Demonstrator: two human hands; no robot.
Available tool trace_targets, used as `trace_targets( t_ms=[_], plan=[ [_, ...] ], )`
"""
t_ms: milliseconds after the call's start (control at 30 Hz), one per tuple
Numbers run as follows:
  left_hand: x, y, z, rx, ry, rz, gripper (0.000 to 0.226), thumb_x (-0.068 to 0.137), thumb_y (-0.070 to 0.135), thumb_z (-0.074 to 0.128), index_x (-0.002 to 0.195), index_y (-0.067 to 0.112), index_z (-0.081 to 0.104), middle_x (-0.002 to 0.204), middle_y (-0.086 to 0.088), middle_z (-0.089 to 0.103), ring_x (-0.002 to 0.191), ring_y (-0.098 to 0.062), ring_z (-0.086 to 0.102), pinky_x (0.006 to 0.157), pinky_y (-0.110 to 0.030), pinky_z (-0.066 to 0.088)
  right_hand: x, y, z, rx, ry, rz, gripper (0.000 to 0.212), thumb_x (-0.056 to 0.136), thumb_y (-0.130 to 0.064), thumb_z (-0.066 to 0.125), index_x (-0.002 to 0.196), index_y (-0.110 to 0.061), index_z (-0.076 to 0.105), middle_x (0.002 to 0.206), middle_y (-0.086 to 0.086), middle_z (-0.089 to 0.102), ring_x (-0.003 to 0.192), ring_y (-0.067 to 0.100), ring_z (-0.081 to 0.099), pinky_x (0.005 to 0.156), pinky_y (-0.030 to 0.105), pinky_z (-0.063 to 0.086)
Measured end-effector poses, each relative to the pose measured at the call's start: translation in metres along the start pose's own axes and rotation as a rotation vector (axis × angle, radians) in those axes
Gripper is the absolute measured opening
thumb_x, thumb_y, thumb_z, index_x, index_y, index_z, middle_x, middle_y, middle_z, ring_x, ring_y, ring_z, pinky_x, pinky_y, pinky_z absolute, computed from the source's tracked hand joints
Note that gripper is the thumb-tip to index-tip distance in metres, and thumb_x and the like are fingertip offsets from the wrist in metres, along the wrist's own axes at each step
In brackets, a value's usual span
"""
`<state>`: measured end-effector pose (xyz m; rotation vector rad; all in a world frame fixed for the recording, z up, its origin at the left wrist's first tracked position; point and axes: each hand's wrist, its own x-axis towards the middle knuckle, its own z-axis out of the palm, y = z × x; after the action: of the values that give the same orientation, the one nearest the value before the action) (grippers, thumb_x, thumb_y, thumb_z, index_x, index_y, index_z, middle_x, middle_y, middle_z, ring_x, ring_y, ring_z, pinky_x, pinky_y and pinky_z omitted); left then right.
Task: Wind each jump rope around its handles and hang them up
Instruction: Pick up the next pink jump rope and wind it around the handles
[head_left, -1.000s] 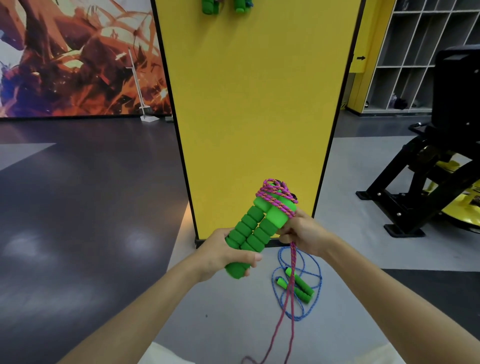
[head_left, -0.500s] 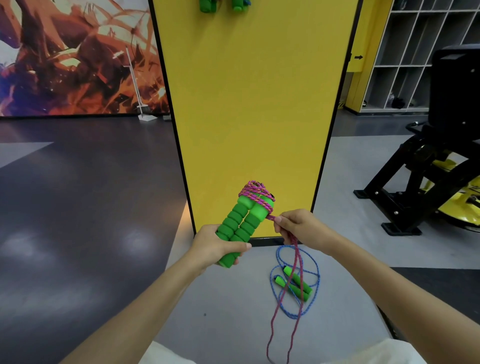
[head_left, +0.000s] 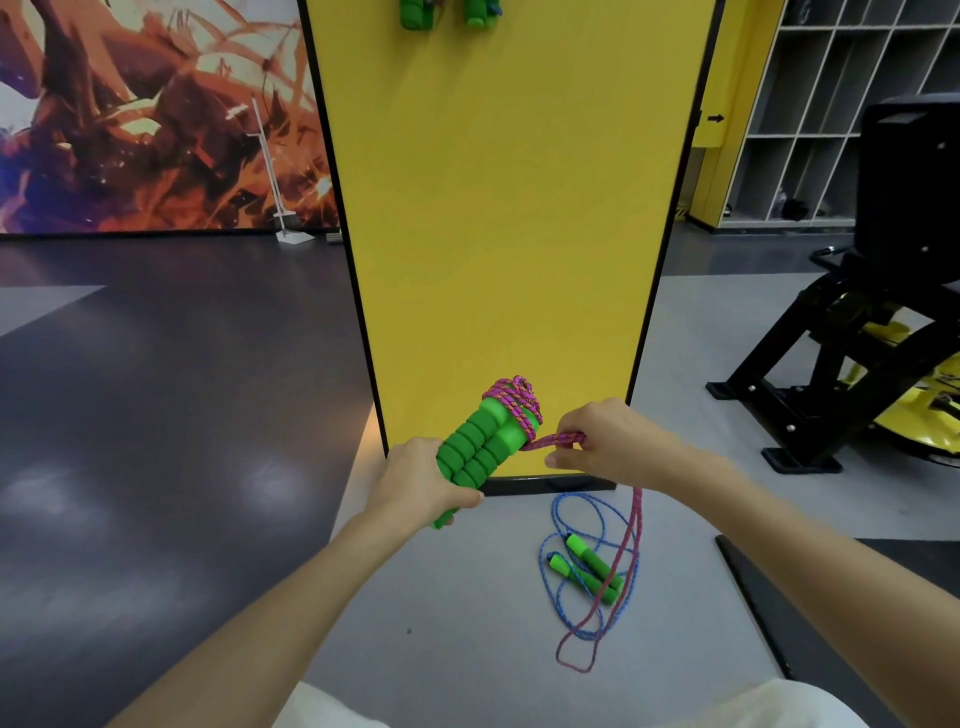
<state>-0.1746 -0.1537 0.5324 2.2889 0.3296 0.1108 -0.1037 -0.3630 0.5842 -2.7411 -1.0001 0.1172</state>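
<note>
Gripping paired green handles (head_left: 480, 449): left hand (head_left: 421, 483), fingers curled round; right hand (head_left: 608, 441) pinches pink rope (head_left: 514, 404). Black arrow sign (head_left: 715, 118); hung handles (head_left: 415, 13) cropped at top.

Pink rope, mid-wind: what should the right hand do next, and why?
Probably carry the doubled strand of pink rope over the green handles for another turn. The left hand grips the handles' lower end, only a few coils sit at their top, the right hand pinches the strand taut beside them, and a long loop of slack hangs to the floor.
</note>
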Motion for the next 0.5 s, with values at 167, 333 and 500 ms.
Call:
trace_targets(
  t_ms=[167, 333, 500],
  plan=[
    [0.002, -0.001, -0.002, 0.097, -0.007, -0.007, 0.03, 0.059, 0.022, 0.083, 0.078, 0.01, 0.062, 0.07, -0.008, 0.069, 0.052, -0.02, 0.069, 0.055, -0.041, 0.06, 0.003, -0.004, -0.022, -0.052, -0.006, -0.031, 0.03, 0.092, -0.041, 0.055, 0.095, -0.013, 0.066, 0.067, -0.003, 0.054, 0.061, 0.012, 0.047, 0.053, 0.026, 0.035],
    [0.001, -0.001, -0.002, 0.157, -0.1, 0.026, 0.028, 0.055, 0.021, 0.077, 0.076, 0.012, 0.062, 0.071, -0.009, 0.071, 0.054, -0.021, 0.07, 0.056, -0.042, 0.06, 0.005, -0.01, -0.046, -0.154, -0.014, -0.111, 0.032, 0.093, -0.045, 0.05, 0.084, -0.019, 0.066, 0.066, -0.004, 0.058, 0.062, 0.014, 0.051, 0.056, 0.031, 0.038],
    [-0.004, 0.004, -0.002, 0.202, -0.207, 0.094, 0.022, 0.059, 0.014, 0.075, 0.068, 0.011, 0.055, 0.059, -0.005, 0.063, 0.047, -0.019, 0.065, 0.044, -0.029, 0.051, 0.018, -0.012, -0.057, -0.162, 0.005, -0.211, 0.031, 0.092, -0.043, 0.054, 0.08, -0.019, 0.069, 0.067, -0.002, 0.063, 0.065, 0.018, 0.055, 0.057, 0.033, 0.042]
  ],
)
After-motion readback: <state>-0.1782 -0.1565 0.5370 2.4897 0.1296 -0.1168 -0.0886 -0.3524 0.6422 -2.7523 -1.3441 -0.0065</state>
